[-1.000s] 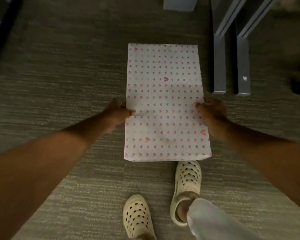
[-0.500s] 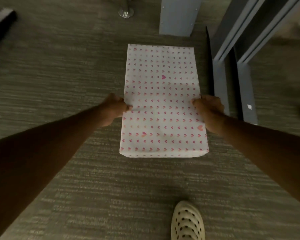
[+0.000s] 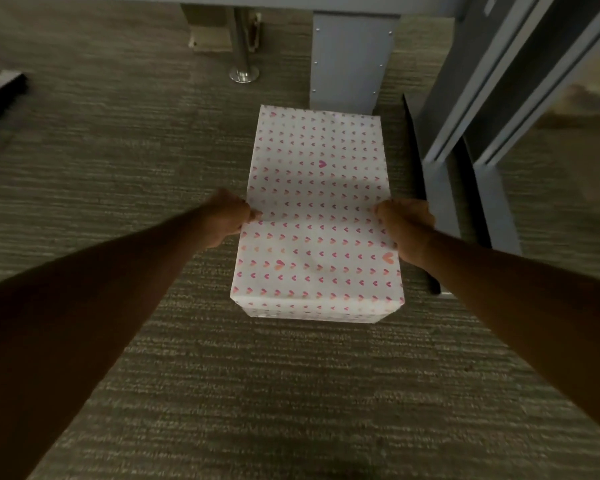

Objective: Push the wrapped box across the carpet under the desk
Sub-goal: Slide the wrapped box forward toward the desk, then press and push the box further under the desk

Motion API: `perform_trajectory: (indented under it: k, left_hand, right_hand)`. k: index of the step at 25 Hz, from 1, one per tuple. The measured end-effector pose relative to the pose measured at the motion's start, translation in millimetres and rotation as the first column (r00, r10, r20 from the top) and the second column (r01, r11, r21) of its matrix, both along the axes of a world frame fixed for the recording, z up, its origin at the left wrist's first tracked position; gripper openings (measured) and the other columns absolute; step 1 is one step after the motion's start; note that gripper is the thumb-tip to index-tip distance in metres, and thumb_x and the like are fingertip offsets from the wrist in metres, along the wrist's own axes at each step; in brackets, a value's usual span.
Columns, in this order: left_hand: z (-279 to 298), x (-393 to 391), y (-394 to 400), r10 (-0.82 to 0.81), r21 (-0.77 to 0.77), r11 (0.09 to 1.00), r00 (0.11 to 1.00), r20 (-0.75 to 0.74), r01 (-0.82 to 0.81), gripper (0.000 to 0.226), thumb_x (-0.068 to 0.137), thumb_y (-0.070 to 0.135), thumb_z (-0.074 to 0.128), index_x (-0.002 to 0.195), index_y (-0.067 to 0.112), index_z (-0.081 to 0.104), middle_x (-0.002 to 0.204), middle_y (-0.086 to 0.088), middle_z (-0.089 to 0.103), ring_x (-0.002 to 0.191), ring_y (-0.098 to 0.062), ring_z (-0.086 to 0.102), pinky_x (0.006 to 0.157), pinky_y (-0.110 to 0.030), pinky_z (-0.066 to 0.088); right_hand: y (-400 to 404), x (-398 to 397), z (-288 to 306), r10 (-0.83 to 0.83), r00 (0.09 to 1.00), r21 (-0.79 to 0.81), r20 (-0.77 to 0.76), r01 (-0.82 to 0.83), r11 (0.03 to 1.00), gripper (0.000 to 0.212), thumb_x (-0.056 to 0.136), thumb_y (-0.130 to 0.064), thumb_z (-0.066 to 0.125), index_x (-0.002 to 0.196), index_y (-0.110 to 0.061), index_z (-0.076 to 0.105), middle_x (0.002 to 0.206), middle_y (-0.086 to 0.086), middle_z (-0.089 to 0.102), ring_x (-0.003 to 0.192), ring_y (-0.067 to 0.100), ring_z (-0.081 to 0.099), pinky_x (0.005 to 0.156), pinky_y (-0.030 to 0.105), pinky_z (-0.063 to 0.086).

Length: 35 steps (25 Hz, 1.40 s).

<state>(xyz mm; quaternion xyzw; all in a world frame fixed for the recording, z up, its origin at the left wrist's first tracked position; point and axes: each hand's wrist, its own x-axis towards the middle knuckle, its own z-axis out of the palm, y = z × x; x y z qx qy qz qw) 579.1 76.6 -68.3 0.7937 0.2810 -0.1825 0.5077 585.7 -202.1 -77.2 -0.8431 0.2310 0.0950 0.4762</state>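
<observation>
Carpet (image 3: 125, 188): a ribbed grey floor is seen running up to the desk; its pile is judged likely to drag on paper, so a low, level shove is advised rather than a downward press.
Desk (image 3: 326, 0): only its front edge is shown along the top of the view, with a grey panel leg (image 3: 347, 60) standing just beyond the box's far end; a course slightly left of that leg is judged necessary.
Side frames (image 3: 492, 109): grey uprights are seen close along the box's right flank; the box should be kept straight so its corner is not caught.
Box (image 3: 317, 216): wrapped in white paper with small hearts, it is shown flat on the carpet, its far end near the leg, not yet under the desk.
Left hand (image 3: 227, 220): curled against the left side, with the thumb pressed on the top edge.
Right hand (image 3: 404, 226): wrapped likewise on the right side, thumb on top; equal force from both sides is advised.
Chrome post (image 3: 243, 46): seen well left of the path.
</observation>
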Motion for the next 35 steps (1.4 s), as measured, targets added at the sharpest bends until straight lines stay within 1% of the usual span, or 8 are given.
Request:
perform_trajectory:
  k: [9,13,15,17,19,22,28,35]
  left_hand:
    - [-16,15,-4,0.026,-0.064,0.998,1.0,-0.011,-0.027,0.035,0.087,0.004,0.065,0.121,-0.002,0.057,0.118,-0.017,0.063,0.099,-0.024,0.062,0.061,-0.028,0.051]
    - [-17,16,-2,0.026,-0.045,0.999,1.0,0.0,-0.026,0.036,0.088,0.004,0.064,0.122,-0.003,0.056,0.123,-0.02,0.063,0.108,-0.029,0.063,0.082,-0.035,0.056]
    - [-17,15,-3,-0.018,0.032,0.999,1.0,0.009,0.017,0.041,0.088,0.011,0.065,0.125,-0.001,0.055,0.123,-0.019,0.063,0.109,-0.03,0.064,0.091,-0.041,0.055]
    - [-15,15,-8,-0.094,0.161,0.983,0.995,0.031,0.088,0.056,0.086,0.027,0.069,0.133,0.004,0.049,0.131,-0.019,0.059,0.114,-0.033,0.061,0.091,-0.045,0.055]
    - [-14,13,-14,-0.163,0.368,0.921,0.984,0.065,0.128,0.085,0.082,0.045,0.069,0.149,0.01,0.029,0.152,-0.02,0.037,0.136,-0.04,0.042,0.104,-0.053,0.045]
    - [-8,10,-22,-0.384,0.696,0.703,0.901,0.2,0.145,0.104,0.078,0.059,0.065,0.154,0.014,0.012,0.163,-0.018,0.012,0.15,-0.038,0.011,0.117,-0.052,0.018]
    - [9,12,-28,-0.644,0.883,0.442,0.741,0.19,0.158,0.115,0.073,0.069,0.059,0.155,0.018,-0.003,0.165,-0.017,-0.006,0.152,-0.035,-0.006,0.113,-0.041,-0.008]
    - [15,6,-27,-0.67,0.912,0.379,0.726,0.153,0.158,0.113,0.074,0.071,0.057,0.156,0.02,-0.002,0.165,-0.018,-0.008,0.152,-0.035,-0.008,0.113,-0.041,-0.01]
  right_hand:
    - [-5,26,-20,0.013,0.999,-0.026,-0.029,-0.014,1.0,0.041,0.091,-0.041,0.064,0.119,-0.011,0.064,0.115,0.013,0.065,0.08,0.018,0.057,0.054,0.025,0.042]
    - [-4,29,-24,0.039,0.999,-0.089,0.013,-0.038,0.995,0.024,0.09,-0.039,0.065,0.101,-0.017,0.063,0.109,0.01,0.067,0.07,0.011,0.054,0.05,0.022,0.042]
    - [-2,24,-20,0.121,0.992,-0.109,0.014,-0.119,0.987,0.034,0.091,-0.044,0.065,0.111,-0.017,0.063,0.111,0.009,0.068,0.072,0.009,0.057,0.051,0.02,0.045]
    - [-3,22,-16,0.298,0.954,-0.318,0.037,-0.271,0.909,0.057,0.091,-0.054,0.061,0.133,-0.015,0.056,0.123,0.01,0.066,0.095,0.021,0.066,0.068,0.03,0.055]
    - [-4,23,-11,0.497,0.866,-0.655,0.052,-0.346,0.672,0.078,0.088,-0.06,0.058,0.148,-0.014,0.04,0.145,0.015,0.054,0.13,0.035,0.053,0.101,0.047,0.048]
    - [-1,24,3,0.656,0.751,-0.823,0.075,-0.325,0.466,0.1,0.084,-0.068,0.054,0.159,-0.013,0.019,0.165,0.018,0.026,0.15,0.039,0.027,0.12,0.057,0.027]
    - [10,26,15,0.707,0.706,-0.852,0.02,-0.358,0.382,0.11,0.084,-0.079,0.039,0.162,-0.013,-0.002,0.171,0.017,-0.001,0.158,0.035,0.001,0.126,0.057,0.007]
    - [11,26,25,0.708,0.706,-0.86,0.014,-0.354,0.369,0.111,0.083,-0.08,0.034,0.161,-0.012,-0.004,0.171,0.015,-0.004,0.158,0.033,-0.004,0.126,0.057,0.004]
